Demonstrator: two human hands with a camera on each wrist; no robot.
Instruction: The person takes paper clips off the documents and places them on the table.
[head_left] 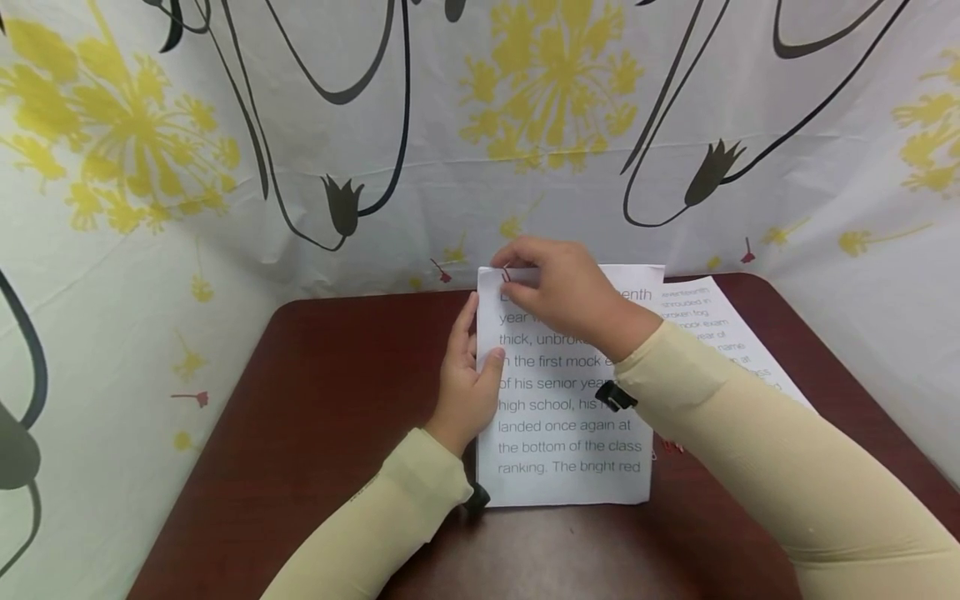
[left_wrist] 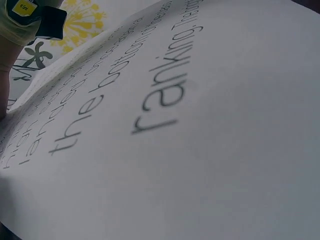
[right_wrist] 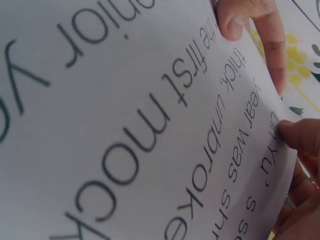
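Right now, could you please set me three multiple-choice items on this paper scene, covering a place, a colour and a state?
1. Where is the right hand?
A. at the printed sheet's top left corner
B. at its bottom edge
C. off the table

2. What colour is the paper clip?
A. blue
B. red
C. green

3. How does the printed sheet lie?
A. crumpled into a ball
B. rolled up
C. flat on the table

Answers: 1 A, its fingers pinch that corner; 2 B, a red wire loop shows there; 3 C, the left hand steadies its left edge.
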